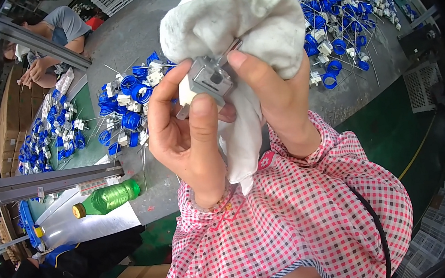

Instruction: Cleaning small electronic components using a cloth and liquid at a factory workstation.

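Close before me, my left hand (186, 135) is closed on a small blocky part with a clear grey housing (212, 78) and a white body. Its thumb and index finger press the part from two sides. My right hand (275, 92) grips a bunched white cloth (225, 15), smudged with grey, which rises behind the part and hangs down between my hands. By the right thumb tip a thin metal piece (235, 45) sticks up next to the housing; whether the thumb pinches it I cannot tell. Folds of cloth hide most of the right fingers.
Beyond my hands the grey table (126, 18) bears a pile of blue coiled tubes with white blocks (128, 103) and a larger pile (336, 27) at the right. A green bottle (111, 198) lies at the left. Across the table sits a person (41, 66); another in dark clothing (78, 273) is lower left.
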`<state>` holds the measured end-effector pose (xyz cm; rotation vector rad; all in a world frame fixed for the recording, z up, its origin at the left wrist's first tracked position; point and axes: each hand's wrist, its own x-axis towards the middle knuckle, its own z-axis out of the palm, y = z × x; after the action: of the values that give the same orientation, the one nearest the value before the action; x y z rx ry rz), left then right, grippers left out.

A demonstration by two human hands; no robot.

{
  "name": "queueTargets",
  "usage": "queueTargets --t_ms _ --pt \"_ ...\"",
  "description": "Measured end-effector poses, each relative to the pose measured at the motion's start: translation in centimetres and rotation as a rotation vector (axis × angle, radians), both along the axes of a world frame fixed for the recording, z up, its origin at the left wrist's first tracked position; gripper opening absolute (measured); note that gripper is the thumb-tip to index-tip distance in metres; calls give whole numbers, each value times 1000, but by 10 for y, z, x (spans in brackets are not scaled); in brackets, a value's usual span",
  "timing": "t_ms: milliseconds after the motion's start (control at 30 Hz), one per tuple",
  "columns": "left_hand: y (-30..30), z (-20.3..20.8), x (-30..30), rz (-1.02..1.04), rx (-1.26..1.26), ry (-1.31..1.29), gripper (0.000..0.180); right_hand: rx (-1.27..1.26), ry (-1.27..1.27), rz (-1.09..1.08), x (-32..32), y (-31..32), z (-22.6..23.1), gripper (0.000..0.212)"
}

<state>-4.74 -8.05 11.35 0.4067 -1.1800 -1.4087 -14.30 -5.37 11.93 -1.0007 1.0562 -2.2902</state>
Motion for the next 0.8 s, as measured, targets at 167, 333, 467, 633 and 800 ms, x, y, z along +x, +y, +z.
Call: queueTargets --t_ms 167,333,467,633,800 --pt "-1 5 -4 -44 75 -29 32 125 40 19 -6 7 -1 24" --pt "-1 5 -5 -42 80 -50 31 95 6 50 -9 8 1 22" --pt "-3 3 -6 -45 74 -81 30 132 74 49 -15 6 -1 25" --pt "-11 5 -4 17 1 -108 28 107 21 -37 -29 3 -6 15" --pt "-49 16 30 443 -264 11 28 145 -424 -237 -114 32 -24 41"
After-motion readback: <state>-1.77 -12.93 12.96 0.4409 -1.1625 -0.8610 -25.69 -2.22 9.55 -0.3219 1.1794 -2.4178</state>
